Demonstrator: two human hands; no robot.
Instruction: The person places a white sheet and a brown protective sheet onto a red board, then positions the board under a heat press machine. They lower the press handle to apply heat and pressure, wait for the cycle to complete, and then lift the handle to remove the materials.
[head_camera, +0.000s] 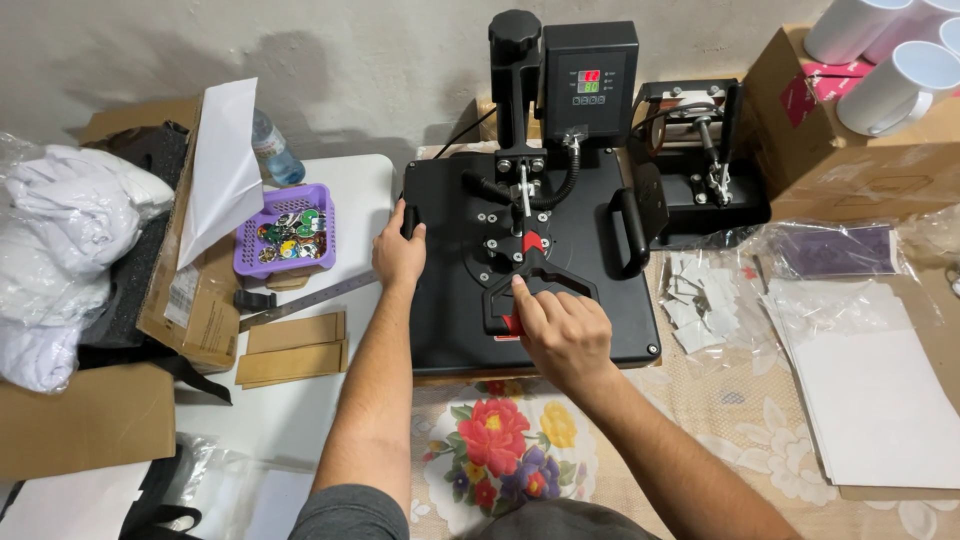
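Two hands are on the heat press (530, 270), which sits at the middle of the table against the wall, its black upper plate lying flat and level. From my seat I read the right hand (560, 335) as wrapped around the press handle (530, 290), fingers curled closed on its front loop, a grip that suits levering the plate. My left hand (398, 255) clamps the plate's left edge, thumb on top, which I judge steadies the machine against that pull. The control box (590, 75) stands upright behind, display lit.

Moving outward, a purple basket (290, 235) just left of the press holds a heap of small round badges in mixed colours. A cardboard box (190, 290) further left stands open, dark fabric inside and a white sheet (222, 165) leaning out of it. White cloth (60, 240) is bundled beside it. On the right, a second carton (850, 150) carries white mugs (890, 85) lying on top, and clear bags (700, 300) near the press hold small white pieces. Blank paper sheets (880, 400) lie stacked at the far right.
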